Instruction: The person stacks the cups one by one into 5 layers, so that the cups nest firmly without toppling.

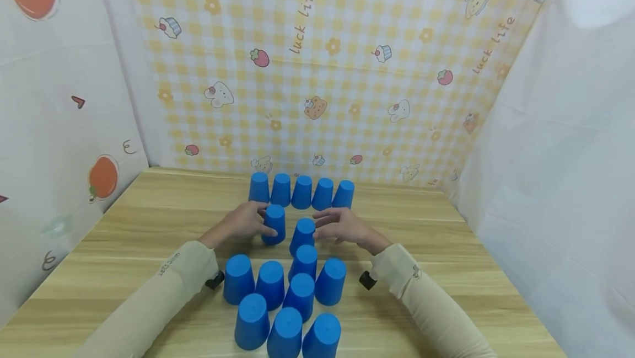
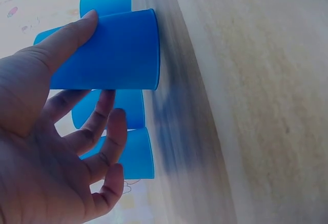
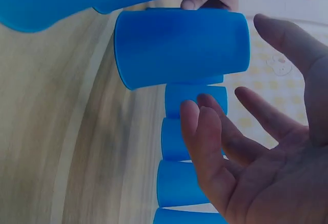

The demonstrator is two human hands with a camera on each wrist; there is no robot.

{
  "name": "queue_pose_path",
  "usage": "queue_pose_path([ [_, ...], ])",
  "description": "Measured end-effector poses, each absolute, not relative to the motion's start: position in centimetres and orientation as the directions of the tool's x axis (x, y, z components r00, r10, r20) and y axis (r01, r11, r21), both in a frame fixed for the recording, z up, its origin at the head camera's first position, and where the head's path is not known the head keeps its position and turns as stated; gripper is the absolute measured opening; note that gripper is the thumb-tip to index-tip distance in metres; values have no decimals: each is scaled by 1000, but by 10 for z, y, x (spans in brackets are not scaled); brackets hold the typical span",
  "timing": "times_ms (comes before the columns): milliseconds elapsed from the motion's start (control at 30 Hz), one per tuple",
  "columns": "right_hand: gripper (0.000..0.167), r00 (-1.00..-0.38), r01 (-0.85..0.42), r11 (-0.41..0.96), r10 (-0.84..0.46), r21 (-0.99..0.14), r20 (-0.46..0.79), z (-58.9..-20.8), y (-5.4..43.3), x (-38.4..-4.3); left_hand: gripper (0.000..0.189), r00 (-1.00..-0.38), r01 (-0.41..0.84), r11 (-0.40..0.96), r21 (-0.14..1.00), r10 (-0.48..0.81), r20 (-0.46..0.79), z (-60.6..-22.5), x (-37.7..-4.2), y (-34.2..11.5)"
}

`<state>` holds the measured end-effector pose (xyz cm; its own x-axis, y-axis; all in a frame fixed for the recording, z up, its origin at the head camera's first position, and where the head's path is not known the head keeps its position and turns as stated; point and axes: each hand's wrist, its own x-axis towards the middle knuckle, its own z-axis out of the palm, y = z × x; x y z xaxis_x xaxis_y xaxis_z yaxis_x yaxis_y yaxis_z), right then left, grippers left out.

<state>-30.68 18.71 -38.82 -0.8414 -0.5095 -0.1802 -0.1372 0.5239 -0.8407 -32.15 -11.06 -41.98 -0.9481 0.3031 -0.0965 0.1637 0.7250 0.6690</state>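
My left hand pinches an upside-down blue cup from its left side. In the left wrist view, the thumb lies along the near face of this held cup and fingertips meet its lower side. Just to its right stands another inverted blue cup. My right hand is beside that second cup, fingers loosely spread and bent. The right wrist view has the thumb and fingers around the second cup with a gap between them and its wall.
Behind the hands, a row of several inverted blue cups crosses the wooden table. Nearer the body, several more blue cups stand upside down in a close group between the forearms. A checked cloth hangs behind the table.
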Motion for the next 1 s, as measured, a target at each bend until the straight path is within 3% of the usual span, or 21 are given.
queue_pose_path([
  [200,49,-800,-176,508,-572,-843,-178,-388,185,-305,73,-952,186,723,666,300,-60,-418,-321,-110],
  [433,46,-825,-175,508,-543,-844,-156,-394,182,-306,57,-962,207,733,648,274,-3,-419,-324,-109],
  [667,45,-832,-187,512,-536,-838,-142,-399,179,-308,71,-977,178,723,667,211,32,-415,-322,-107],
  [1000,34,-794,-321,458,-607,-829,-28,-408,176,-314,80,-981,194,719,667,154,120,-400,-324,-113],
])
